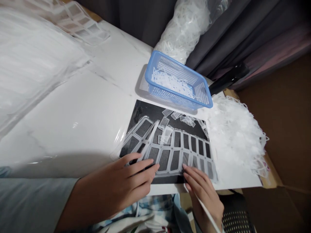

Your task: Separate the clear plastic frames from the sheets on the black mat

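The left hand [132,176] lies nearly flat, fingers resting on a translucent plastic grid frame [167,152]. The frame's long axis runs sideways across a black mat [139,111] just ahead of the hand, its left part lifting. The right hand [201,197] closes narrowly on a thin white stick [206,210] at the frame's near edge. Ahead of both hands, a blue plastic basket [179,66] holds white plastic scraps [170,82]; a white heap of scraps [233,139] lies ahead and right of the right hand.

Pale grey-blue sleeve [31,204], blue-and-white checked fabric [145,208], bare left hand [119,184]
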Demonstrator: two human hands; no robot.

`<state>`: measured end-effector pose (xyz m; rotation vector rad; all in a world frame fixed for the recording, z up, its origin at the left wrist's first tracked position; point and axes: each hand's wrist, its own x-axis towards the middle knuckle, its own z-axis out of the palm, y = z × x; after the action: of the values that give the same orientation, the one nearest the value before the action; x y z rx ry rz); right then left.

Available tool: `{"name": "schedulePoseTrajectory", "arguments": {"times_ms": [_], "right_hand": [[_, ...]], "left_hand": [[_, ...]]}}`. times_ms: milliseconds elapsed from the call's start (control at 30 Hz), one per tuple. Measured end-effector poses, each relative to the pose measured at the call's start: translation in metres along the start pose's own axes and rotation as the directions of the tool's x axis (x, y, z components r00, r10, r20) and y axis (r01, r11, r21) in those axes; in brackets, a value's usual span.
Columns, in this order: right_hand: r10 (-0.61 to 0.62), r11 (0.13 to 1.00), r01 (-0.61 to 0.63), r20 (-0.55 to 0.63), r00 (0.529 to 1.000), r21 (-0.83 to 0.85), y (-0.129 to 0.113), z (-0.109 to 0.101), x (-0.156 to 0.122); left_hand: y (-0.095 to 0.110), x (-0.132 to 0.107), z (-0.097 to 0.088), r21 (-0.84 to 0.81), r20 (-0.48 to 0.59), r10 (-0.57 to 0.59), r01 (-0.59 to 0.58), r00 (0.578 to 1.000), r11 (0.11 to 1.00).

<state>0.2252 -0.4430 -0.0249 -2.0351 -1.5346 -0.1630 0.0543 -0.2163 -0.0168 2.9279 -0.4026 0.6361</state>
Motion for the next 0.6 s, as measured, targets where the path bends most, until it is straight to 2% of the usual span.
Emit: {"name": "schedulePoseTrajectory", "arguments": {"times_ms": [233, 367, 467, 533, 600], "right_hand": [[0.029, 0.999, -0.027, -0.081, 0.996, 0.028, 0.008, 0.006, 0.004], [-0.014, 1.0, 0.015, -0.051, 0.999, 0.026, 0.011, 0.0, 0.008], [-0.022, 0.999, 0.021, -0.056, 0.998, -0.025, 0.014, -0.007, 0.011], [0.032, 0.996, -0.043, -0.146, 0.989, -0.073, 0.02, -0.012, 0.012], [0.098, 0.981, -0.143, -0.306, 0.947, -0.128, 0.034, -0.019, 0.012]], "left_hand": [[-0.001, 0.003, -0.001, -0.014, 0.01, -0.004, 0.004, 1.0, 1.0], [-0.002, 0.005, -0.003, -0.03, -0.029, 0.013, -0.014, 1.0, 0.999], [-0.002, 0.004, -0.003, -0.028, -0.014, 0.01, -0.011, 1.0, 1.0], [-0.002, 0.003, -0.003, -0.02, -0.007, 0.007, -0.007, 1.0, 1.0], [-0.001, 0.001, -0.001, -0.02, -0.008, 0.004, -0.004, 1.0, 1.0]]}}
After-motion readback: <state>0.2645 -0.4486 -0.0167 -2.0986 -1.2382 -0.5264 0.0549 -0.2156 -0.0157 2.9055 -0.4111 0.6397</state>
